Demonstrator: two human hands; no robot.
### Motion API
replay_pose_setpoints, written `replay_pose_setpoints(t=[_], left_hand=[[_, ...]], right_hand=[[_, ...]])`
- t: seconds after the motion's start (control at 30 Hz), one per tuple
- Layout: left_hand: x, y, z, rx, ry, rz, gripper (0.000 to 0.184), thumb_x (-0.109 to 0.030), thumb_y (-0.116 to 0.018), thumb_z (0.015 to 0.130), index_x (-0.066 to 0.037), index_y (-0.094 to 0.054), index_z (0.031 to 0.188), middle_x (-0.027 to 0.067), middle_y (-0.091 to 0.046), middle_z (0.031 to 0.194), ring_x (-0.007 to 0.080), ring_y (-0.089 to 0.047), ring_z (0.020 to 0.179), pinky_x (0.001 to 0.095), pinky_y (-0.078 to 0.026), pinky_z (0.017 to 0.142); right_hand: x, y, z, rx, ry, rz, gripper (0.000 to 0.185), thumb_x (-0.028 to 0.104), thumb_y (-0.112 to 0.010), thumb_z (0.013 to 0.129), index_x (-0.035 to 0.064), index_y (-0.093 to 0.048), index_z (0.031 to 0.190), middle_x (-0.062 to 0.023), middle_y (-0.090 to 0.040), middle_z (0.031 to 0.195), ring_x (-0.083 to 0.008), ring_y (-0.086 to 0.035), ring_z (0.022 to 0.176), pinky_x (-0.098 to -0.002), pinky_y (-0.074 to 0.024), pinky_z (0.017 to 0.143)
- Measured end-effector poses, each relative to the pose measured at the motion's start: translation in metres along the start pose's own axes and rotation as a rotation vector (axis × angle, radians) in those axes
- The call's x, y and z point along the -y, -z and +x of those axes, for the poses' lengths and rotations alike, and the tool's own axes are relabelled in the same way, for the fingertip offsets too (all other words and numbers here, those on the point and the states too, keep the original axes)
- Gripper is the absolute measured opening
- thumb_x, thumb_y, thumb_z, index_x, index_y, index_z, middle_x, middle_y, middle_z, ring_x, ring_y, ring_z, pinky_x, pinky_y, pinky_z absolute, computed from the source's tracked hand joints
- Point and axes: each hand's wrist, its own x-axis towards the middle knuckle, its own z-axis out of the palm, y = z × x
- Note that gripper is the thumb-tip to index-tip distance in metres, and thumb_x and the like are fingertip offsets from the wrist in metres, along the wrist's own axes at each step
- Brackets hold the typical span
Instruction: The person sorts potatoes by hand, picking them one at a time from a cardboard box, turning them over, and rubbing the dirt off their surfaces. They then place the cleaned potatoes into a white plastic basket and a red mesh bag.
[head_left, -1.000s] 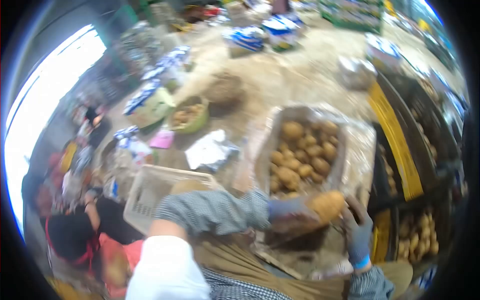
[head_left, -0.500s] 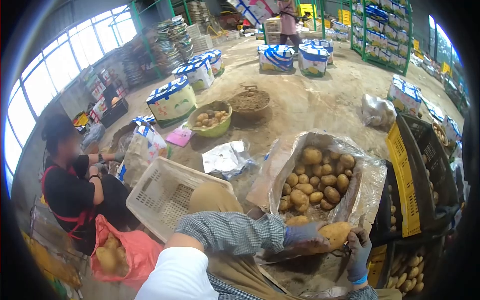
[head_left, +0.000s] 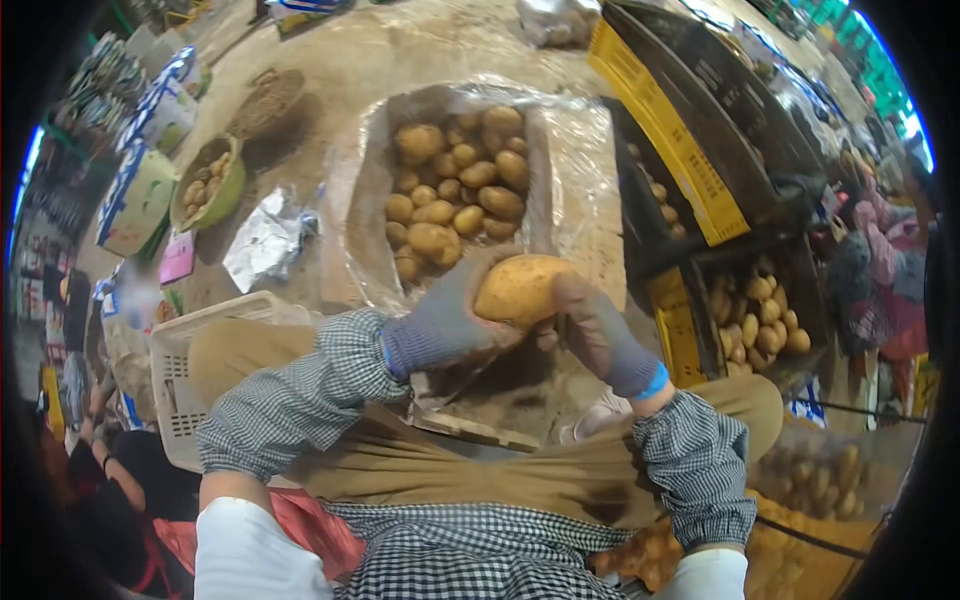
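A large potato [head_left: 520,290] is held between my two gloved hands, over the near edge of a plastic-lined box [head_left: 590,200]. My left hand [head_left: 455,310] wraps round its left side, with the fingers partly behind it. My right hand [head_left: 595,330] has its fingers on the right end of the same potato. Beyond them, several potatoes [head_left: 465,185] of mixed sizes lie inside the box. Both gloves are grey and dirty, and a blue band circles the right wrist.
A white crate [head_left: 180,400] stands at left, near a seated co-worker's arm [head_left: 120,475]. Farther off are silver plastic [head_left: 268,240], a green basket [head_left: 225,195] of potatoes and a bowl of soil [head_left: 268,105]. Black and yellow crates [head_left: 690,165] with potatoes stand at right.
The view has swung to the right and down, so the box now appears farther left. The potato remains in both hands and sits higher, nearer the potatoes in the box.
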Motion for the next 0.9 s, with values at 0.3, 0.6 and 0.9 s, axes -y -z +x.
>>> replay_pose_setpoints(t=[0.3,0.6,0.9], left_hand=[[-0.011,0.004,-0.004,-0.113,-0.151,-0.194,0.085,-0.015,-0.075,0.075,-0.005,-0.026,0.144,0.016,-0.048,0.129,0.0271,-0.048,0.122,0.0369,-0.042,0.102],[-0.017,0.01,-0.002,-0.008,0.1,-0.747,0.088,-0.007,-0.078,0.072,-0.006,-0.027,0.143,0.0126,-0.045,0.135,0.0214,-0.048,0.124,0.035,-0.041,0.104],[-0.002,0.006,0.0,-0.104,-0.13,-0.585,0.089,-0.003,-0.082,0.068,-0.003,-0.029,0.14,0.0129,-0.046,0.133,0.022,-0.05,0.122,0.0344,-0.043,0.103]], right_hand=[[0.025,-0.024,-0.016,0.056,0.288,-0.19,0.079,0.024,-0.079,0.077,0.0007,-0.036,0.138,-0.0111,-0.05,0.127,-0.0198,-0.052,0.116,-0.0329,-0.0443,0.099],[0.027,-0.01,-0.014,0.137,0.3,-0.219,0.093,0.01,-0.079,0.074,0.0025,-0.023,0.148,-0.0119,-0.032,0.147,-0.0207,-0.036,0.134,-0.0326,-0.0323,0.109],[0.03,-0.003,-0.014,0.157,0.184,-0.134,0.078,0.019,-0.066,0.089,0.0069,-0.019,0.15,-0.0098,-0.035,0.147,-0.0195,-0.034,0.135,-0.0307,-0.0281,0.111]])
